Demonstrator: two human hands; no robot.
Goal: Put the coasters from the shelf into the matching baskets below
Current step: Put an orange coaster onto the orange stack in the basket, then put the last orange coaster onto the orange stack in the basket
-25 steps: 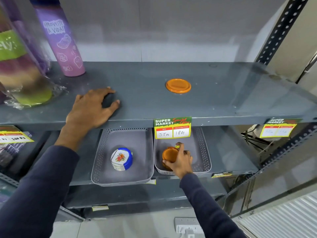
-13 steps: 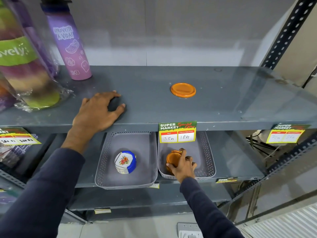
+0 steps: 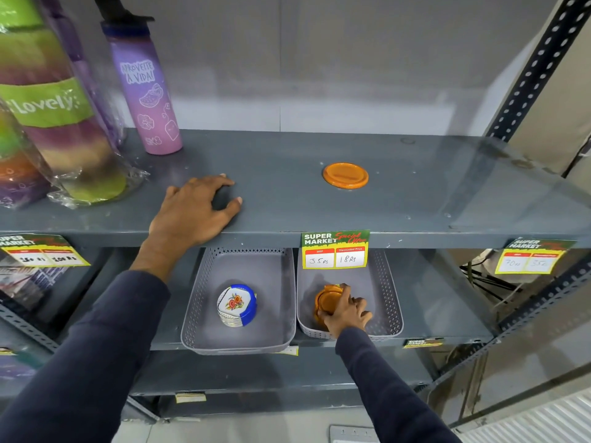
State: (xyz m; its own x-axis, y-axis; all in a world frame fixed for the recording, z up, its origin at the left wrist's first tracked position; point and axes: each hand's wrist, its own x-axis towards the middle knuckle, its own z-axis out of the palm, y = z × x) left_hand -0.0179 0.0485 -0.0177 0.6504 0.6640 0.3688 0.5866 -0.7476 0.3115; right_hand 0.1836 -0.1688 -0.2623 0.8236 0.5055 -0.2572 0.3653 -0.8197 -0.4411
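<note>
One round orange coaster (image 3: 345, 175) lies flat on the grey shelf (image 3: 415, 199), right of centre. Below stand two grey perforated baskets. The left basket (image 3: 204, 302) holds a stack of white-and-blue flowered coasters (image 3: 237, 304). In the right basket (image 3: 388, 302) my right hand (image 3: 347, 311) grips a stack of orange coasters (image 3: 326, 300), partly hidden by my fingers. My left hand (image 3: 192, 209) rests palm down on the shelf's front edge, fingers spread, holding nothing.
A purple water bottle (image 3: 142, 87) and plastic-wrapped striped bottles (image 3: 54, 116) stand at the shelf's left. Price tags (image 3: 335, 250) hang on the shelf's front edge. A perforated upright (image 3: 537, 65) bounds the right side.
My right hand has settled slightly lower over the orange stack in the right basket. The view has tilted a little; my left hand stays on the shelf.
</note>
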